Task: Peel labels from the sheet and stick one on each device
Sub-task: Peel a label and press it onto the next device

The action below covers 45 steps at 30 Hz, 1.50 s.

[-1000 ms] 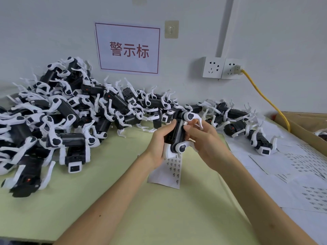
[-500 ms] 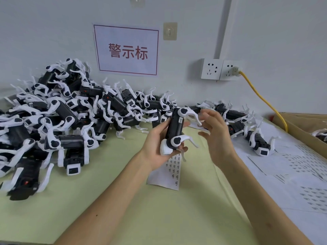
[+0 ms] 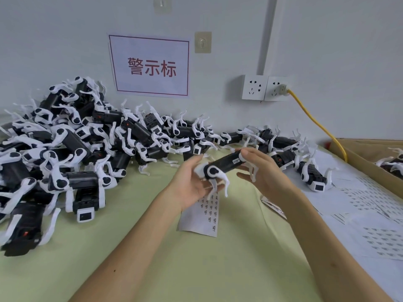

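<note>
Head view, looking down: two bare forearms reach out over a pale green worktop point(image 3: 152, 269). Between them a white paper sheet printed with columns of small labels point(image 3: 202, 216) lies flat on the worktop, its top edge hidden under the left hand point(image 3: 189, 184). Held just above the sheet by both hands is a black dog-shaped device with white plastic legs point(image 3: 224, 164), tilted so its far end sits higher. The left hand is palm up, with its fingers point(image 3: 209, 186) curled under the device's lower white end. The right hand point(image 3: 268, 175) pinches the upper end between thumb and curled fingers. A small white label point(image 3: 236, 161) sits on the black body just beside the right thumb. To the right, more white label sheets point(image 3: 370, 214) cover the worktop, with a brown cardboard box point(image 3: 359, 158) beyond them. To the left and along the wall a big heap of the same black-and-white devices point(image 3: 76, 144) is piled. On the grey wall hang a white sign with red characters point(image 3: 150, 66), two white sockets point(image 3: 255, 87) and a yellow cable point(image 3: 316, 123) plugged into the right one.
</note>
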Available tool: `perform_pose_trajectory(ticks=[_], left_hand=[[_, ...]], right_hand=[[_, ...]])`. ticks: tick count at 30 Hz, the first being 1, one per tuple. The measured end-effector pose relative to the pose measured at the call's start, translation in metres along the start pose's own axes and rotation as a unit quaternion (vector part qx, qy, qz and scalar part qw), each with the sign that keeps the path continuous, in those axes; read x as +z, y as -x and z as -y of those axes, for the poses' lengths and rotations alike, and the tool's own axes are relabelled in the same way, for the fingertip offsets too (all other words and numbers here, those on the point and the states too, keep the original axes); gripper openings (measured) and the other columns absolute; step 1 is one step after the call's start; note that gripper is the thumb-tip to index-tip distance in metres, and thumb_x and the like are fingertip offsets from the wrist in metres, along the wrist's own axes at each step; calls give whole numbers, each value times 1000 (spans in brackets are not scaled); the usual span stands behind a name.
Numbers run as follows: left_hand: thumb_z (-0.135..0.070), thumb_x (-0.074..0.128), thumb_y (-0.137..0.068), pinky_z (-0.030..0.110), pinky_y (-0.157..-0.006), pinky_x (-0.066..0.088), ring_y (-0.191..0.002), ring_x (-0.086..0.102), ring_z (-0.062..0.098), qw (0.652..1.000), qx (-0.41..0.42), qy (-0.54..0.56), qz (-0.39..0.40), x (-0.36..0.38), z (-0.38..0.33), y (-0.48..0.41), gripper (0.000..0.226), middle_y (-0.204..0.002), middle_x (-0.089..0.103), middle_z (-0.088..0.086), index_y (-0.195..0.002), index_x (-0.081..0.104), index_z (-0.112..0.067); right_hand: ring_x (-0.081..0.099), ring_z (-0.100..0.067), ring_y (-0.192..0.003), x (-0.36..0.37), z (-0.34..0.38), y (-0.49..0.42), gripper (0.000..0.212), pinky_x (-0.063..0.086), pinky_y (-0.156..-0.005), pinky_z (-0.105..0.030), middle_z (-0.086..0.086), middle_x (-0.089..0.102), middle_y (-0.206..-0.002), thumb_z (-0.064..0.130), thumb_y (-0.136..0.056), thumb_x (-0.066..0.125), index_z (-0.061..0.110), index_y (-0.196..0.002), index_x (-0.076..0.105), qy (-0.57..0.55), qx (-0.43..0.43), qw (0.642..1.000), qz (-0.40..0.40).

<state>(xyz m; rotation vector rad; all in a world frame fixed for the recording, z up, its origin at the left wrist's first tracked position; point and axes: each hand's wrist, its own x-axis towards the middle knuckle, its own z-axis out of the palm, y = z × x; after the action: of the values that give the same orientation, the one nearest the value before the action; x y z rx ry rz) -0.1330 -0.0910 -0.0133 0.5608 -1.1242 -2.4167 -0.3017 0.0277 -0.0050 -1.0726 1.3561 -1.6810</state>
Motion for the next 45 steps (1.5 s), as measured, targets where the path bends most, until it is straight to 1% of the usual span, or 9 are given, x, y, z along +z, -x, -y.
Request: perform_pose_trajectory(ticks=[6,11,15,20,29,33,37,42,45], left_hand=[[-31,64,-94,29,-64,51,-74,64,19,981,147,-124,-34,-5,-3,-4,12,-90,67,6,-92,71,-22],[-39,59,-101,30,-64,49,-70,65,18,962,174,-196,-76,-8,-3,-3,29,-85,70,7,-80,74,-26],[-41,68,-95,29,-55,49,-56,62,21,966,171,-151,-121,-4,0,-3,30,-69,66,6,-75,75,-19],[-51,70,-89,25,-45,41,-46,50,24,983,99,-102,-116,-1,-2,-1,41,-61,57,9,-73,68,-14],[-37,68,-88,31,-69,53,-64,61,16,982,185,37,10,-6,-3,-1,21,-81,66,2,-87,77,-18],[-33,59,-95,33,-82,55,-84,70,20,976,206,62,-2,-7,-3,0,27,-98,73,4,-90,80,-16],[-38,49,-102,39,-95,50,-103,65,30,969,204,129,-59,-11,-8,-3,40,-110,68,11,-109,73,-7],[-33,43,-108,32,-71,49,-78,65,16,934,233,-106,-250,-5,-2,-6,33,-100,70,2,-94,69,-19],[-32,37,-110,30,-65,48,-73,65,19,936,207,-135,-249,-5,1,-5,37,-108,69,5,-96,67,-17]], right_hand=[[67,-11,-107,5,-2,1,21,48,-90,-34,6,72,-108,38,-86,70,33,-106,72,60,-53,997,-12],[65,-16,-105,4,1,6,23,48,-92,-34,-1,70,-114,34,-89,68,27,-109,78,89,-21,996,17],[67,-32,-113,3,2,9,28,47,-105,-47,-7,71,-123,34,-94,63,24,-117,77,75,-2,996,52],[64,-28,-97,7,2,10,37,52,-79,-35,-9,70,-122,41,-98,54,22,-124,73,57,24,994,95],[73,-29,-91,15,1,5,48,59,-73,-32,-14,72,-105,46,-86,65,17,-125,68,-108,85,990,18],[69,-30,-107,16,0,7,51,58,-85,-35,-21,65,-133,42,-91,62,16,-134,63,-96,85,990,60],[71,-38,-102,18,0,7,47,60,-75,-35,-24,68,-124,45,-95,60,14,-131,62,-110,104,986,66],[71,-44,-86,10,-2,3,54,56,-49,-32,-24,65,-115,41,-97,64,7,-138,53,-146,179,973,-16],[72,-43,-93,-10,10,2,53,63,-68,-37,-24,61,-125,32,-81,77,0,-120,60,-280,98,951,-90]])
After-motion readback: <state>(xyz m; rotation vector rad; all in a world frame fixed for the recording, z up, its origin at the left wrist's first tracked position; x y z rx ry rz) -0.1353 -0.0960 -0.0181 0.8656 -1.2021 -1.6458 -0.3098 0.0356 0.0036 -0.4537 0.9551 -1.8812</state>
